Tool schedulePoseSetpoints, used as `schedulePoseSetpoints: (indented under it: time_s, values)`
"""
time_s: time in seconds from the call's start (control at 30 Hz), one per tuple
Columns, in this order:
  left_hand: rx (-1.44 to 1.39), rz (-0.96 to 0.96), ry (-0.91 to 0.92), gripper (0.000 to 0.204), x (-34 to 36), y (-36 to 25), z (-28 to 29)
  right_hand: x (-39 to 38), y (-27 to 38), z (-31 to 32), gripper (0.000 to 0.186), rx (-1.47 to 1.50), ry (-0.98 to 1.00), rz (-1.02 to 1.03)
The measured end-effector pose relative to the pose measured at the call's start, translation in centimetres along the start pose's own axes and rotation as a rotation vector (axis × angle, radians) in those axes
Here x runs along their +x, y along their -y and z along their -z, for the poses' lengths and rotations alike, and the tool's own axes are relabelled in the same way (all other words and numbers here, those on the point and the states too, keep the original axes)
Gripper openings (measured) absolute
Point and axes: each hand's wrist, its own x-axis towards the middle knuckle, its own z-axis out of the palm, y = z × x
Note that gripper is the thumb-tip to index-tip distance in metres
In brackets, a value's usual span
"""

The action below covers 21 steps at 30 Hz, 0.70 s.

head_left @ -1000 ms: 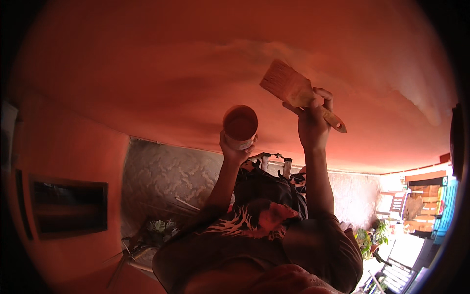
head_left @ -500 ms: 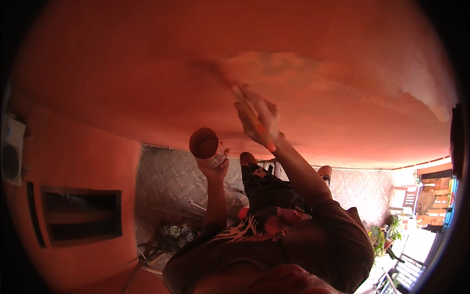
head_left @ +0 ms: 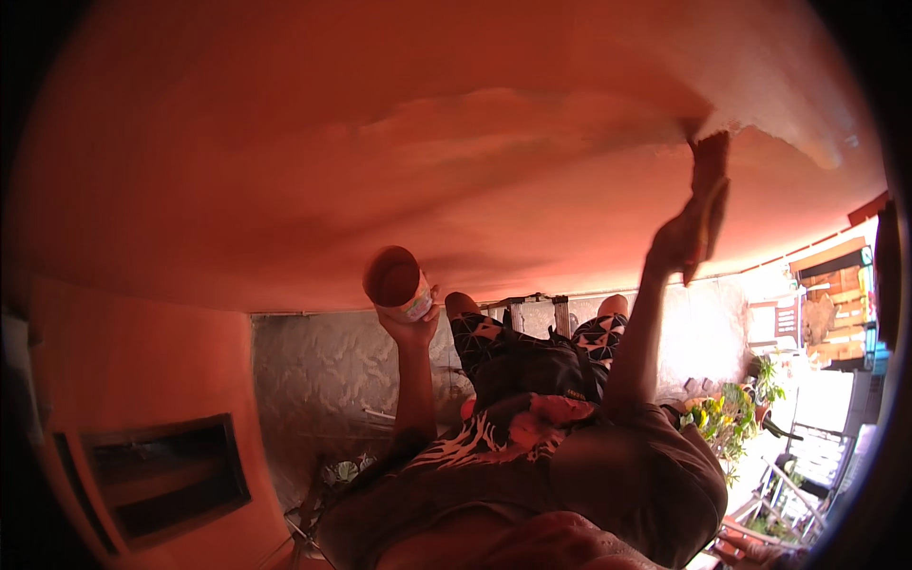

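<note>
Holding a paintbrush (head_left: 710,161) — right hand (head_left: 680,239) outstretched, left hand (head_left: 415,329) cradling a tub (head_left: 397,285).

We see a largely smooth, matt orange-red painted wall (head_left: 237,171), a bristly reddish-brown paintbrush (head_left: 710,160), a smooth-sided round reddish cup (head_left: 405,293) and a dark printed cloth T-shirt (head_left: 617,475).

We take this for a home's porch or yard: a dark-framed window (head_left: 171,480) in orange-red walls (head_left: 285,171), a patterned floor (head_left: 323,361), leafy plants (head_left: 727,418) near its right edge, and sunlit wooden boards (head_left: 836,313) beyond.
</note>
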Motion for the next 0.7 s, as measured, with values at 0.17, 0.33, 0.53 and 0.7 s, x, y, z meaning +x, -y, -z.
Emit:
schedulePoseSetpoints:
  time_s: [0.17,0.33,0.53,0.7]
  values:
    - [0.01,-0.024,-0.003,0.07,-0.7,0.0,-0.1,-1.7,17.9,1.8,0.022,0.405,0.217,0.189]
    - [0.024,-0.059,-0.067,0.074,-2.0,-1.1,-0.2,-1.6,31.6,2.2,0.052,1.104,0.528,0.276]
    - [-0.001,-0.093,-0.028,0.073,-2.8,-1.6,-0.1,-1.7,26.4,-0.5,0.039,0.858,0.55,0.445]
    - [-0.017,-0.118,-0.007,0.068,-3.5,-1.7,1.0,3.1,9.7,2.2,0.034,0.753,0.336,-0.228]
